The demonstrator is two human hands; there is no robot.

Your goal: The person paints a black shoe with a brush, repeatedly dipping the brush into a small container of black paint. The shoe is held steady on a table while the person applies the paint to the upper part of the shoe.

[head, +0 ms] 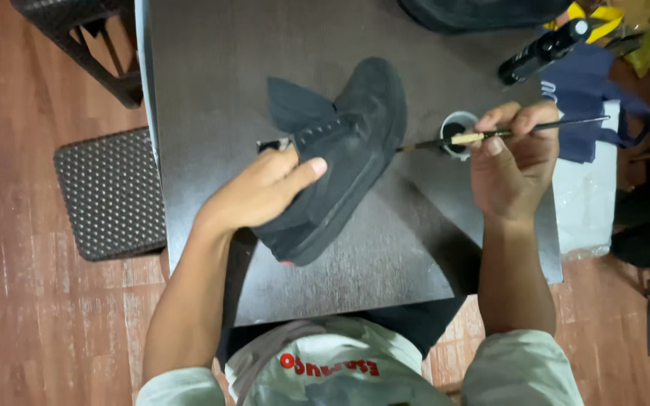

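Observation:
A black high-top shoe (347, 150) lies on its side on the dark table (220, 68), toe pointing away from me, its tongue sticking out to the left. My left hand (265, 188) grips the shoe at its ankle collar. My right hand (513, 154) pinches a thin paintbrush (490, 135) held level, its tip pointing left and touching the shoe's side near the toe. A small white cup (459, 129) with dark liquid inside stands just behind the brush, right of the shoe.
A black spray bottle (543, 49) lies at the table's far right, beside a navy cloth (588, 98) and clear plastic (584, 203). Another dark shoe (483, 11) sits at the far edge. Black plastic stools (110, 195) stand on the wooden floor to the left.

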